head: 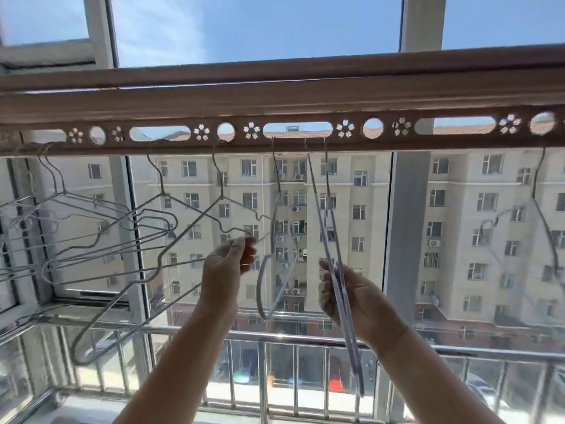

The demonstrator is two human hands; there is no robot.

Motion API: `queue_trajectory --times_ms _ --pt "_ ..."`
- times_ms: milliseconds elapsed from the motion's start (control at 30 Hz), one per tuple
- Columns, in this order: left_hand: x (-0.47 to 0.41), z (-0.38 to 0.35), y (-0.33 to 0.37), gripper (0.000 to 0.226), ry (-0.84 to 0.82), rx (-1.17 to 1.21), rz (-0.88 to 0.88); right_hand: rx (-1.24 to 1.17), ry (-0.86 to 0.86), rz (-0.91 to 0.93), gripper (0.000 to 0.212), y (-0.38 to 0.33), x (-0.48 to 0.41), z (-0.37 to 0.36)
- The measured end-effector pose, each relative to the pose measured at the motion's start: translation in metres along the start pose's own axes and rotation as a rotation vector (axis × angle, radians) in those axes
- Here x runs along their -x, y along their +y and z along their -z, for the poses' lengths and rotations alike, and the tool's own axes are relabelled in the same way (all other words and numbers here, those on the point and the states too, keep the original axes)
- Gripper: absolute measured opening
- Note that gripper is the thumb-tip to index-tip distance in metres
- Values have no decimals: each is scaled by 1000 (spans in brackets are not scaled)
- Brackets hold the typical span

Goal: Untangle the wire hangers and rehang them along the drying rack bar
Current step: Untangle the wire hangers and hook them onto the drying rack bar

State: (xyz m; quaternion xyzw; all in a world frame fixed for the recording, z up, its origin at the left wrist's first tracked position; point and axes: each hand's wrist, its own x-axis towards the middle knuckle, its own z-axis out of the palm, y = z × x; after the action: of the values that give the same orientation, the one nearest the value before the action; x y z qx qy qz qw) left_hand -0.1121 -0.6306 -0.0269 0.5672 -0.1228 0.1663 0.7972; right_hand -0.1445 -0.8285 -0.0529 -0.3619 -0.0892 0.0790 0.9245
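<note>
A tilted hanger (189, 228) is pinched at its shoulder by the left hand (227, 264), apparently to be drawn clear of the tangle beyond the fingertips, while a pair of hangers (320, 215), hooked on the bar (305, 102) above, is gripped steady by the right hand (351, 298).

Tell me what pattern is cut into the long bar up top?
Little flowers, round holes and long slots repeat along the brown bar, clearest in the head view.

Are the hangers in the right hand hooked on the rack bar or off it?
Hooked on. The hangers gripped by the right hand run up to the drying rack bar, hooks caught over its bottom edge.
</note>
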Motion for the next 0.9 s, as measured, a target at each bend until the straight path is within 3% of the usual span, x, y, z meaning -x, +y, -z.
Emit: queue_trajectory --times_ms 200,300,400,600,767,900 --pt "17 -9 -32 22 -96 -82 81 30 8 0 24 3 -1 -2" --pt "38 -18 -49 17 -249 -154 126 51 -22 -7 29 3 -1 0" --pt "47 -30 -55 29 -374 -159 238 63 -55 6 32 1 2 0" --pt "40 -48 -52 31 -448 100 520 37 -41 -30 34 -9 0 19" --pt "35 -62 -52 25 -437 153 599 35 7 -37 33 -12 -3 30" --pt "26 -71 -54 27 -422 206 621 89 -62 -22 24 -15 11 20"
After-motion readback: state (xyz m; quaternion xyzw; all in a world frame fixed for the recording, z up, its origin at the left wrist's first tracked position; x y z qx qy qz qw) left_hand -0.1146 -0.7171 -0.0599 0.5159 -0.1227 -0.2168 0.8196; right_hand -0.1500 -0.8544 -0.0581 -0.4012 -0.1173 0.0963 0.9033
